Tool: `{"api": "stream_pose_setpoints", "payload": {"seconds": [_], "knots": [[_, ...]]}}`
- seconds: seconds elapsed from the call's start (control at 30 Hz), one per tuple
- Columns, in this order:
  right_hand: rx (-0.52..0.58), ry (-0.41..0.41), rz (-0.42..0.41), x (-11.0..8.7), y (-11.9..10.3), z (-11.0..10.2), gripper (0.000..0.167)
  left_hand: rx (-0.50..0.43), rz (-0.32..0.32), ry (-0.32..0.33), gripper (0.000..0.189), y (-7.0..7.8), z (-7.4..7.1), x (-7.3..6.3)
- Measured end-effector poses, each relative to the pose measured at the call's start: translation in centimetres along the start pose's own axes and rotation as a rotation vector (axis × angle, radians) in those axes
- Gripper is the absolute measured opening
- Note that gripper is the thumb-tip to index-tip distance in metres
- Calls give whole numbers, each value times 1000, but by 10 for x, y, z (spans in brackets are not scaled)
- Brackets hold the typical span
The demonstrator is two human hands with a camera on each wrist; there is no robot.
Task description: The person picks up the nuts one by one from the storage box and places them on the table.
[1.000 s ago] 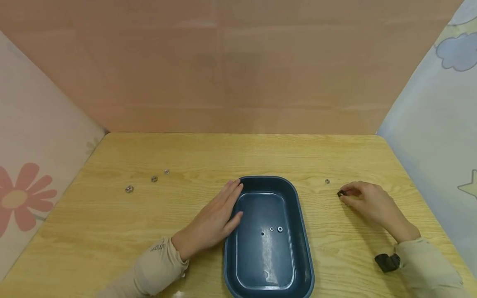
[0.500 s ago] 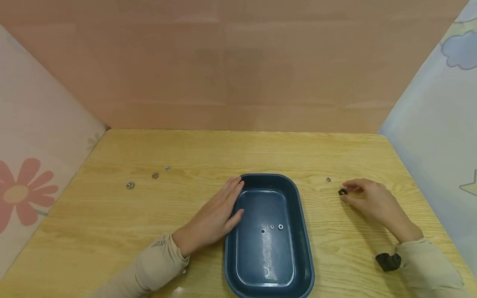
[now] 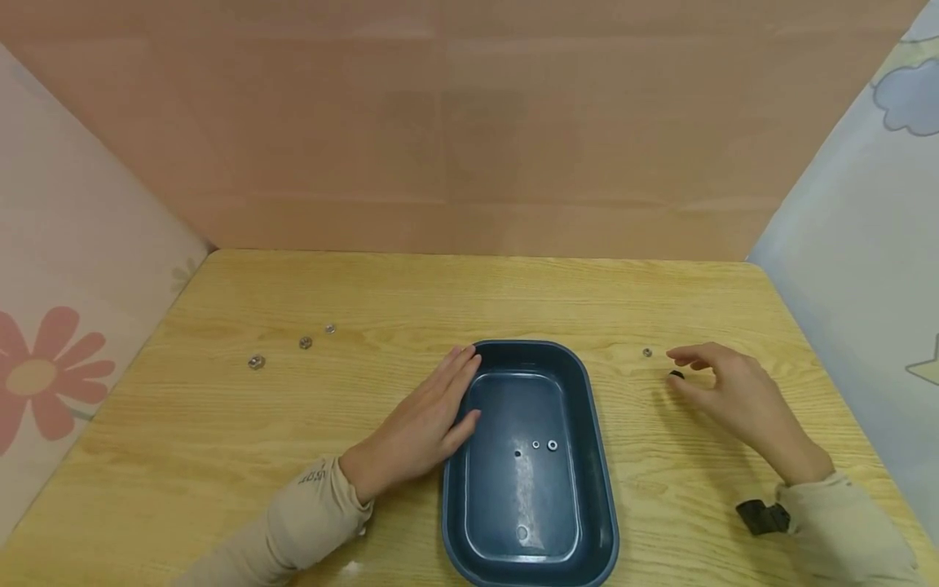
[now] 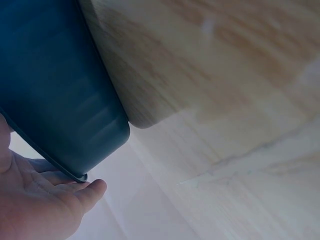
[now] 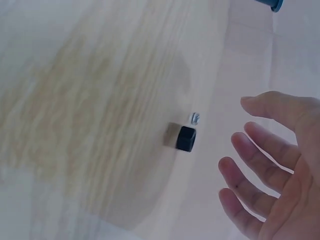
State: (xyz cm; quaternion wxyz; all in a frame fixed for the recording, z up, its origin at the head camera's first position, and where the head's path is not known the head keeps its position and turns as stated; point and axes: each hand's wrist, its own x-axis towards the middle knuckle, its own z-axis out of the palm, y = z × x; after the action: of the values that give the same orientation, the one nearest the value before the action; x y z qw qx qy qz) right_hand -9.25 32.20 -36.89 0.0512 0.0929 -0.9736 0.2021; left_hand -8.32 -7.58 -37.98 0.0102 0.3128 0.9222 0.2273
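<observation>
In the head view my left hand [image 3: 418,428] rests on the left rim of a dark blue tray [image 3: 605,489], fingers straight and thumb over the inner side. The left wrist view also has these fingers at the tray's rim [image 4: 60,172]. My right hand [image 3: 741,403] is beside a black hex nut [image 3: 677,374], which the thumb partly hides in the head view. From the right wrist, the nut [image 5: 186,138] lies on the table, apart from the spread, loosely bent fingers. A small silver nut [image 3: 647,352] lies just beyond it. Inside the tray are a silver nut [image 3: 553,445], a smaller one [image 3: 535,444] and a tiny dark piece [image 3: 517,453].
On the left of the wooden table [image 3: 352,285] lie a large silver nut [image 3: 256,362], a medium one [image 3: 305,342] and a small one [image 3: 330,328]. Panels stand along the back and both sides. A black strap piece [image 3: 763,518] hangs at the right sleeve.
My right index finger and thumb have spread apart from around the black nut, the index finger lifting away. The nut stays near the same spot. The left hand has not moved on the tray.
</observation>
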Motion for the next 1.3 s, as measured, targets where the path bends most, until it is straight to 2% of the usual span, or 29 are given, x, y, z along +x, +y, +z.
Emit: {"api": "stream_pose_setpoints", "payload": {"seconds": [0.2,0.43,0.73,1.13,1.3], "knots": [[-14,37,-65,0,-11,1,35,-2,-3,5,65,0,0,-2],[-10,64,-82,-4,-21,1,31,-18,-12,0,64,1,1,-3],[-17,100,-156,-2,-32,3,33,-23,-15,-7,65,0,1,-3],[-9,136,-207,-2,-51,5,27,-18,-21,-5,65,-1,1,-2],[-6,160,-266,-4,-62,9,30,-17,-17,-1,65,-2,1,-2]]}}
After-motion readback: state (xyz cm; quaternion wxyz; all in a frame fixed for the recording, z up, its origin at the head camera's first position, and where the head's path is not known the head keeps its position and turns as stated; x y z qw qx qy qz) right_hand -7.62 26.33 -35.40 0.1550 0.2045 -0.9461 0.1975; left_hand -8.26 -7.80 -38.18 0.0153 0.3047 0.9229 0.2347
